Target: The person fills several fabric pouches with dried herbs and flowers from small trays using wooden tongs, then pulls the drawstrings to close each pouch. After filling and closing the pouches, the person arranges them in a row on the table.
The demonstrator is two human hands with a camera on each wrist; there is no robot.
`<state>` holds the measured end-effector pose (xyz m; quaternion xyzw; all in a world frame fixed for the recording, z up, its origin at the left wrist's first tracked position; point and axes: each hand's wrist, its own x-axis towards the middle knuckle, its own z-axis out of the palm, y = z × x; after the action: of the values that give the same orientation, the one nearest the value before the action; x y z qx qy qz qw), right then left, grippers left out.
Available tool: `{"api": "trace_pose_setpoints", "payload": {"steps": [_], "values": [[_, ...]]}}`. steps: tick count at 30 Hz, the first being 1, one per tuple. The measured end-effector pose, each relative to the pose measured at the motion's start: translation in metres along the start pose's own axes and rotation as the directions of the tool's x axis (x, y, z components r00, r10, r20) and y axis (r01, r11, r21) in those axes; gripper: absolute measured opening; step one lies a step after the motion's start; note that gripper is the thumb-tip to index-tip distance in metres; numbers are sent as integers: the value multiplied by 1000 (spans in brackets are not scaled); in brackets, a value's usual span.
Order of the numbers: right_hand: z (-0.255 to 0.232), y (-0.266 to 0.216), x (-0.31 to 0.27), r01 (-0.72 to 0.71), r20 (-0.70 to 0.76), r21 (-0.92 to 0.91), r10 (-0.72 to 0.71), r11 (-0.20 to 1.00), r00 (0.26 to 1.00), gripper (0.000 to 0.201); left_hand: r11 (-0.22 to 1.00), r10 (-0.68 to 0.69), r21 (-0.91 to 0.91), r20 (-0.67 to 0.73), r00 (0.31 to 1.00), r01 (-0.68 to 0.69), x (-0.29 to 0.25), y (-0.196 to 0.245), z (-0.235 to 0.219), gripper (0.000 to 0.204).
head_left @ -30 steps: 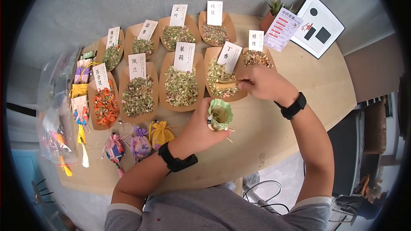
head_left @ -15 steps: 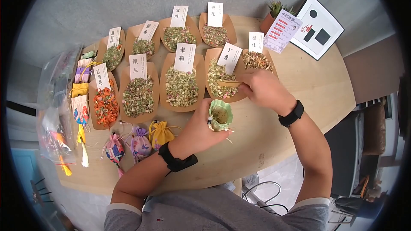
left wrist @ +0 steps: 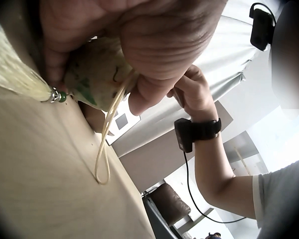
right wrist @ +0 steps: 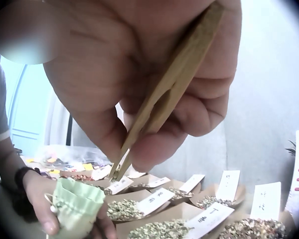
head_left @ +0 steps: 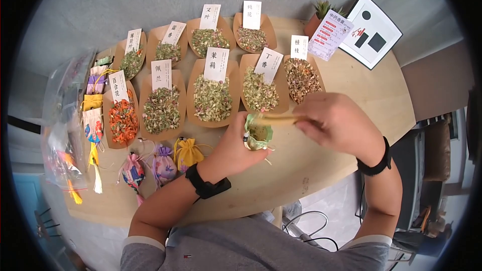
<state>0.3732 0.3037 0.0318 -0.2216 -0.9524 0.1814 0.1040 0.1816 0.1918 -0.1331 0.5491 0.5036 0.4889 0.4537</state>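
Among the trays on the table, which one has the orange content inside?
The tray at the left end of the nearer row. Its dried pieces are bright orange; the others hold mainly green, pale or brown mixes.

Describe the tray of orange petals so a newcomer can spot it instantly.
On the wooden table, find the brown trays. In the row nearer the person, take the leftmost tray, beside the column of small pouches. Its petals are bright orange; its neighbours' contents are mostly green.
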Motion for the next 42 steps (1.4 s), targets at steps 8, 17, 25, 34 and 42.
{"api": "trace_pose_setpoints", "payload": {"steps": [8,17,25,34,42], "values": [[0,31,10,-251,115,-52,255,967,960,15,999,-36,30,11,999,36,-1,2,-1,71],[54,82,20,-320,125,-186,345,929,930,25,999,-43,9,25,999,43,0,1,-1,71],[64,75,21,-257,197,-134,279,957,940,24,999,-50,-2,30,998,50,0,2,-2,72],[80,64,18,-87,110,-305,125,948,986,12,998,-57,38,24,998,56,0,2,-1,75],[82,66,18,-32,45,-305,48,952,998,10,998,-56,30,20,998,55,0,4,-1,75]]}}
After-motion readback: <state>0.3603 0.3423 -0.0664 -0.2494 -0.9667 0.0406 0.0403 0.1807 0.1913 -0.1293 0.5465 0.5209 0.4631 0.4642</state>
